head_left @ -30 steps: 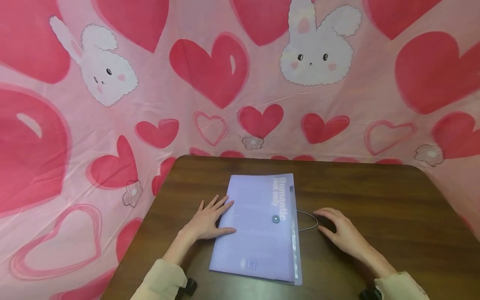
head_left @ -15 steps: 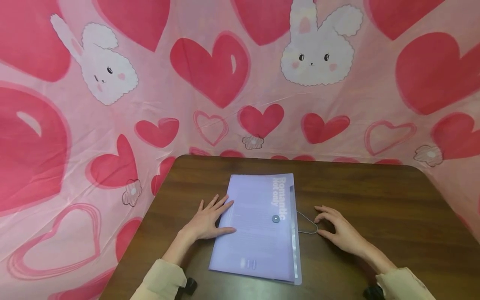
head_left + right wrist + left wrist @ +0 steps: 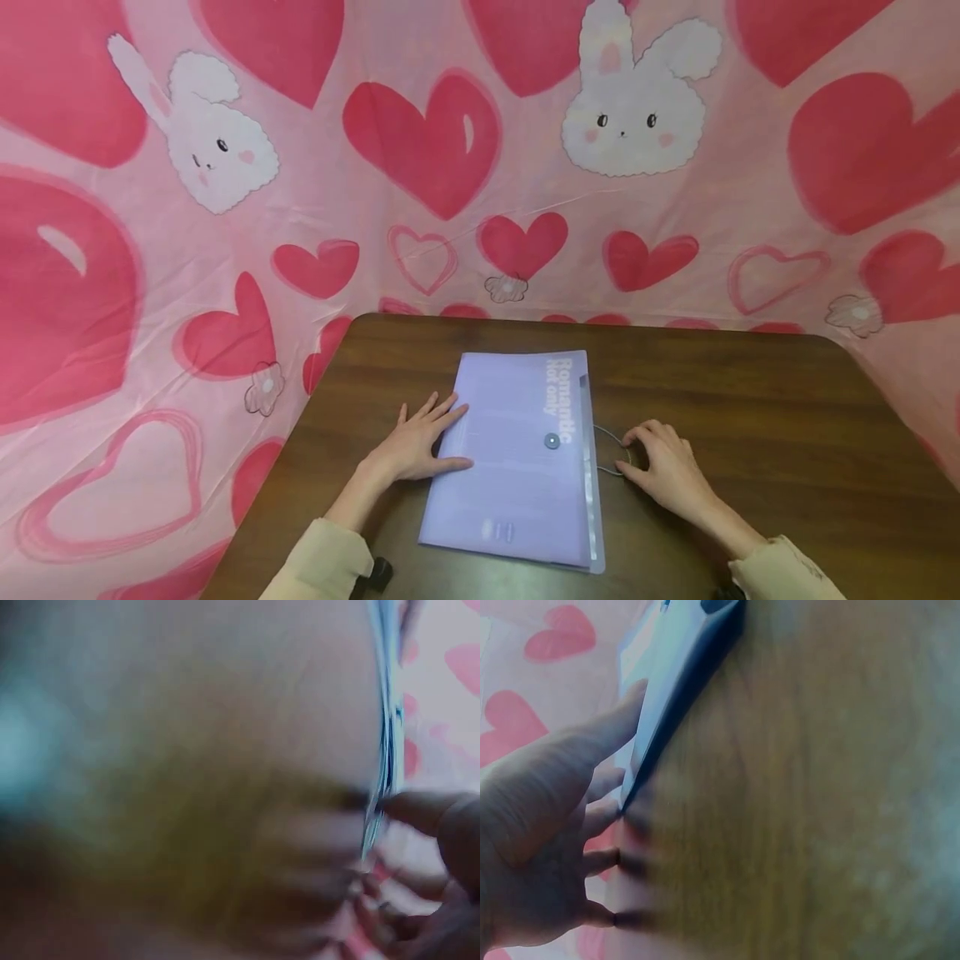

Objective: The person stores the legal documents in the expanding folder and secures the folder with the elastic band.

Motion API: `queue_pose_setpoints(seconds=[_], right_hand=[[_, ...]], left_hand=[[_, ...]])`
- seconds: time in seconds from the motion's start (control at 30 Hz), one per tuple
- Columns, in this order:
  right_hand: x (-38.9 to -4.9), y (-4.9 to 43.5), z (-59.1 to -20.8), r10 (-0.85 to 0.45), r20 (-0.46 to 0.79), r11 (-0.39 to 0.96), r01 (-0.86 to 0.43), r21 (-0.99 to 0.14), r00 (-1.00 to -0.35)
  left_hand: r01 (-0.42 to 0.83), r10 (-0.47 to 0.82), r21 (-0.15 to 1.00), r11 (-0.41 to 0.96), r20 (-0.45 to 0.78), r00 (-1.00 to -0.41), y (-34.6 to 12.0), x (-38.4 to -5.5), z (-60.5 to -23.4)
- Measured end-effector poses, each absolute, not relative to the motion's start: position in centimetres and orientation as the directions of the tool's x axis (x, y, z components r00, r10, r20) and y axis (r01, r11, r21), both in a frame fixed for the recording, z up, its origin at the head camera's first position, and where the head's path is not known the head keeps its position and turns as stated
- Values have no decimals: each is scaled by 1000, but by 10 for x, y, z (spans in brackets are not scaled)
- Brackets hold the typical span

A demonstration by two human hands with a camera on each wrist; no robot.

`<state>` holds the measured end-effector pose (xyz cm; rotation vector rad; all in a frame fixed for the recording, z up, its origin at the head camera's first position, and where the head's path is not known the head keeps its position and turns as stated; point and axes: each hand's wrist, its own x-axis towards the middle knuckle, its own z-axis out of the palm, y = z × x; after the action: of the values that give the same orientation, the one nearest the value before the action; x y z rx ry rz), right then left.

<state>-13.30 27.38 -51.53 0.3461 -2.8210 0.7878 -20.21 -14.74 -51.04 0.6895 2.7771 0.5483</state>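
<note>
A lilac document folder (image 3: pixel 510 483) with white lettering lies flat on the table, also seen edge-on as a folder side (image 3: pixel 676 671) in the left wrist view. My left hand (image 3: pixel 412 446) rests on its left edge with fingers and thumb spread. On the folder's right half sits a round grey button (image 3: pixel 552 441). A thin grey elastic cord (image 3: pixel 607 431) loops out from the right edge. At that loop is my right hand (image 3: pixel 666 467), thumb and fingertips curved but apart, with part of the cord showing between them. The right wrist view is blurred around the right hand (image 3: pixel 435 862).
The brown wooden table (image 3: pixel 765 417) has rounded far corners. A pink cloth backdrop (image 3: pixel 525 183) with hearts and rabbits stands behind it and along the left side. Table surface extends right of the folder and beyond it.
My right hand has moved left, towards the folder, so its thumb and fingertips now reach over the cord loop. The left hand and the folder stay in place.
</note>
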Motion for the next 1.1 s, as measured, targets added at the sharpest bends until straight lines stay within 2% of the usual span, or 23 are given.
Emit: queue_pose_setpoints(seconds=[0.1,0.23,0.4,0.5,0.63,0.77,0.87,1.0,1.1], right_hand=[[-131,266,-515,-160,237,902,-239,-358,-958],[-130,261,-513,-158,218,945,-212,-249,-963],[-142,268,-534,-157,247,967,-199,-156,-956],[-155,281,-556,-157,244,967,-200,-161,-957],[-168,298,-570,-178,130,961,-201,-192,-975],[-161,286,-526,-144,-53,960,-126,-251,-988],[-152,272,-495,-103,-98,968,-77,-238,-990],[-160,277,-515,-94,-96,975,-72,-210,-991],[-171,286,-535,-102,-133,971,-70,-229,-986]], left_hand=[[407,490,403,820,-128,-862,-148,-202,-509],[410,494,409,815,-122,-861,-148,-201,-511],[407,491,405,819,-125,-862,-148,-201,-512],[409,492,406,818,-124,-862,-149,-202,-512],[410,494,410,815,-120,-861,-150,-202,-510],[415,498,406,814,-122,-859,-149,-203,-509],[412,498,409,814,-127,-858,-149,-202,-510],[401,492,421,814,-129,-861,-150,-201,-509],[400,490,420,815,-130,-862,-149,-201,-510]])
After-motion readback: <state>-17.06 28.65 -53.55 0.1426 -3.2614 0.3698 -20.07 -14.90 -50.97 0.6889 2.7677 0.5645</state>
